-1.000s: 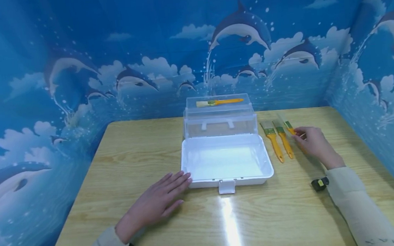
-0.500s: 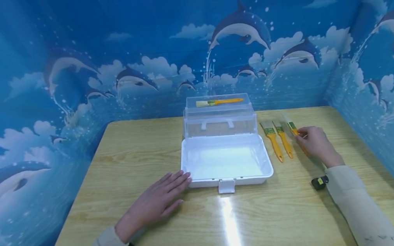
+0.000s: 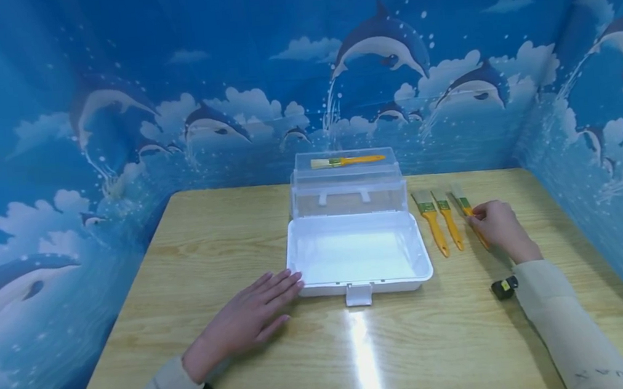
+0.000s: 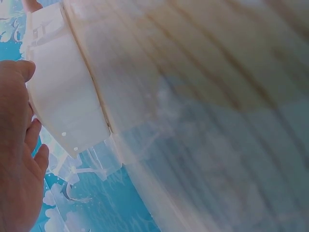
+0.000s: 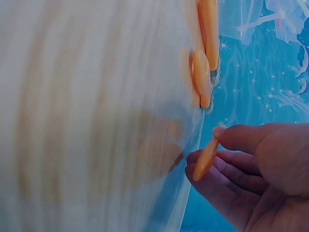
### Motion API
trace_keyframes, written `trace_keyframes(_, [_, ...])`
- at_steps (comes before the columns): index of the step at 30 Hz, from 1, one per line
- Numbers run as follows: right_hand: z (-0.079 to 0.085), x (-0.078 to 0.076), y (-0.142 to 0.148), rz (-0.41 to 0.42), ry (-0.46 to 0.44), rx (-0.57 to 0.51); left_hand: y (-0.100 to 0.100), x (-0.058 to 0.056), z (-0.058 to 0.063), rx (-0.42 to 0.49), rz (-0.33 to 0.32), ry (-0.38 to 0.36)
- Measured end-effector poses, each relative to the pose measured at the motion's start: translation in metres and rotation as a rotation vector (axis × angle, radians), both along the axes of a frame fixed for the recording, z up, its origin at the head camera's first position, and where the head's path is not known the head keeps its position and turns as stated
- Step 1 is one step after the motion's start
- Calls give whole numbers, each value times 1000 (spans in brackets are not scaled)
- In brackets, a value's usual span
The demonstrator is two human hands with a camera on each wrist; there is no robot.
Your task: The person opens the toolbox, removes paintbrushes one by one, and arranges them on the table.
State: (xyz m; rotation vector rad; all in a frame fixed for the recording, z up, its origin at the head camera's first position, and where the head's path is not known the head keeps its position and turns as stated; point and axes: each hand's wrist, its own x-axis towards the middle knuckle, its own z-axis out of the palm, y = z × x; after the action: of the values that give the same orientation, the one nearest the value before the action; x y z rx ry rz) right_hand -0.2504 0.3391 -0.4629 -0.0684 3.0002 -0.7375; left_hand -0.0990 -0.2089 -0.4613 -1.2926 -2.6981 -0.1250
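My right hand (image 3: pixel 499 227) pinches the orange handle of a paintbrush (image 3: pixel 467 208) between thumb and fingers, its bristles pointing to the back. In the right wrist view that paintbrush (image 5: pixel 206 158) shows its handle end tilted by the fingers. Just left of it lie a narrow paintbrush (image 3: pixel 450 222) and a wider paintbrush (image 3: pixel 433 227), side by side with bristles to the back. My left hand (image 3: pixel 250 317) lies with straight fingers, its fingertips at the front left corner of a white plastic box (image 3: pixel 361 288). In the left wrist view the left hand (image 4: pixel 21 140) is beside the box wall.
The box's clear lid (image 3: pixel 346 182) stands raised behind it, with another paintbrush (image 3: pixel 349 161) lying across its top. A latch (image 3: pixel 358 295) sticks out at the front. Blue dolphin-print curtains (image 3: pixel 254 51) enclose the wooden table (image 3: pixel 220 227) at the back and sides.
The right hand has shifted slightly right with the pinched paintbrush, widening its gap from the other two, and the bristles have come lower. The left hand and box have stayed put.
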Motion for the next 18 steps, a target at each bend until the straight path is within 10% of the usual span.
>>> trace_keyframes(18, [5, -1, -4, 6, -30, 18, 0, -1, 0, -3, 3, -9])
